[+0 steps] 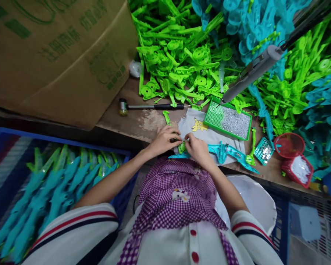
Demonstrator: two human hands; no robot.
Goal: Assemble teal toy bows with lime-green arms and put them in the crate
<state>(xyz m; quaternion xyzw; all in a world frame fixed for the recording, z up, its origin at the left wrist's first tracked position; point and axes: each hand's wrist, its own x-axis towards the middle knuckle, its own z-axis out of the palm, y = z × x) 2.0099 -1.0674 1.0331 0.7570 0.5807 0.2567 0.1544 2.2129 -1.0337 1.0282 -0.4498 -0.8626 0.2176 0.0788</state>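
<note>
At the bench edge, a blue plastic toy bow piece (233, 151) lies crosswise, partly on a grey cloth (189, 118). A small green plastic part (181, 148) sits over its left end, between my two hands. My left hand (165, 140) has its thumb and fingertips closed at the green part's left and upper side. From the right, my right hand (198, 149) pinches the same part with bent fingers and covers some of the blue piece. Whatever tiny piece may be between the fingertips is hidden.
A screwdriver (253, 71) hangs above a green tray (227, 119) of screws. Behind are heaps of green parts (182, 59) and blue parts (245, 29). A hammer (151, 106), carton (57, 55), red basket (297, 171) and a blue crate (57, 134) of assembled pieces surround me.
</note>
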